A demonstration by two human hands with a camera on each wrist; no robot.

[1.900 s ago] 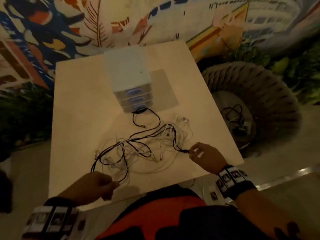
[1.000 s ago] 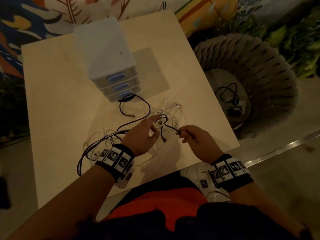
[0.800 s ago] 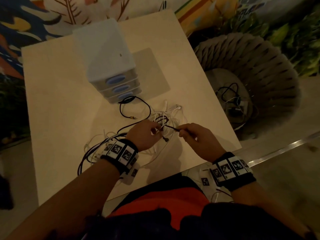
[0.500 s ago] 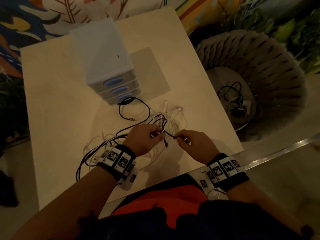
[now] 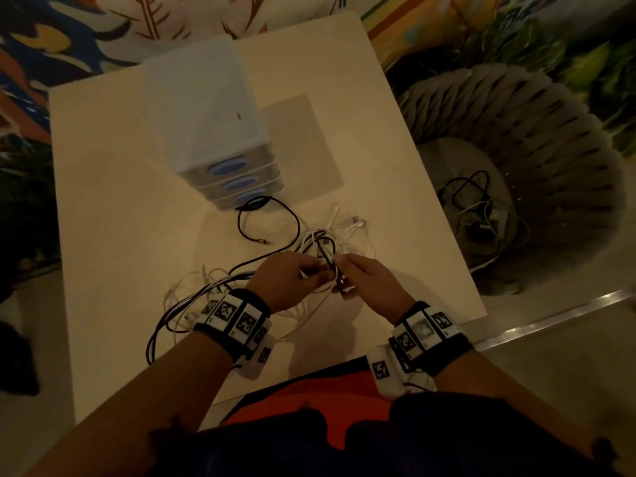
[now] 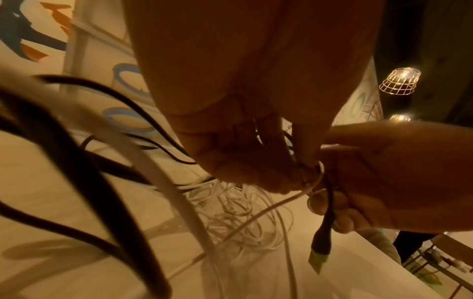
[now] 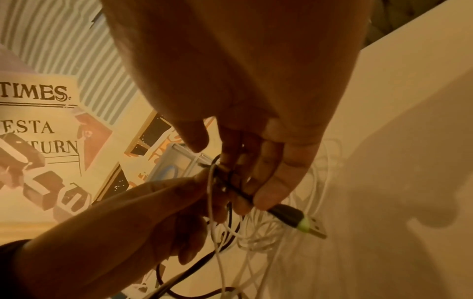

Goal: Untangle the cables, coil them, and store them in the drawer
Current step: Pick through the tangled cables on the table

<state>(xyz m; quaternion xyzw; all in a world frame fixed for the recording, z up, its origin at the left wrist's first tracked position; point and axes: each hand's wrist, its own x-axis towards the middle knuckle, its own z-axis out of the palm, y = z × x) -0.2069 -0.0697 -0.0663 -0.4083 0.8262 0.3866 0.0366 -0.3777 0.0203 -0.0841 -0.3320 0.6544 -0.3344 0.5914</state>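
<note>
A tangle of black and white cables (image 5: 347, 235) lies on the pale table (image 5: 113, 208), in front of a white drawer unit (image 5: 206, 108) with three shut blue-handled drawers (image 5: 241, 182). Both hands meet just above the tangle. My left hand (image 5: 318, 275) pinches a white cable loop (image 6: 318, 178) at the knot. My right hand (image 5: 344, 270) grips the black cable just behind its green-tipped USB plug (image 7: 294, 217), which hangs free below the fingers (image 7: 266, 194). A black cable loop (image 5: 296, 218) reaches the bottom drawer. More strands trail left to the table's near edge (image 5: 155, 335).
A round woven chair (image 5: 550, 139) stands right of the table, with more cables and a charger (image 5: 478, 204) on its seat. A painted wall (image 5: 69, 39) runs behind the table. The table's right edge (image 5: 447, 218) lies close to my right hand.
My left hand moved from the near left of the tangle to its middle. My right hand brought the black plug end inward, so both hands now touch at the knot.
</note>
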